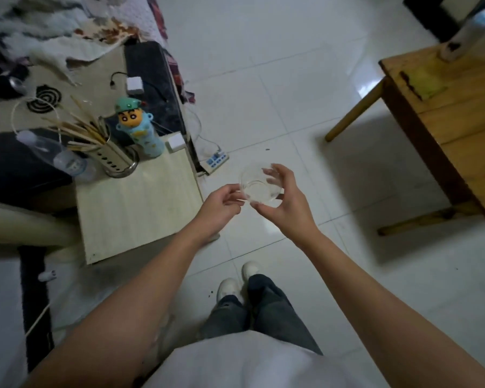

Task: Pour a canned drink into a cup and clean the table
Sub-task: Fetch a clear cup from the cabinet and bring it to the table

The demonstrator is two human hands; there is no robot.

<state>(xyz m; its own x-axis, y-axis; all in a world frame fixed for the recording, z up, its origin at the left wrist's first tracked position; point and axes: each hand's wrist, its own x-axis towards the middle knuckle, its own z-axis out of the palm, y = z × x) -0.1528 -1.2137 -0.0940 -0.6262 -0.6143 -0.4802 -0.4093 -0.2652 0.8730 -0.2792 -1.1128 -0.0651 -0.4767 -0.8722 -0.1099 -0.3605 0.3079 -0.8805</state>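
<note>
- Clear glass cup (259,184) is hanging above the white floor tiles, mouth facing up toward the camera, its axis roughly upright.
- The right hand (284,203) is gripping its far side, fingers curled round the rim.
- The left hand (221,204) is pinching the near rim with curled fingertips.

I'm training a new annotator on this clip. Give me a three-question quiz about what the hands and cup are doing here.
1. True or false: the clear cup stands on the wooden table.
2. Which hand wraps the cup? A) left hand B) right hand
3. Fill in: below the cup lies the white tiled ____.

Key: 1 false, it is held in the air; 2 B, while the left fingertips touch its rim; 3 floor.
</note>
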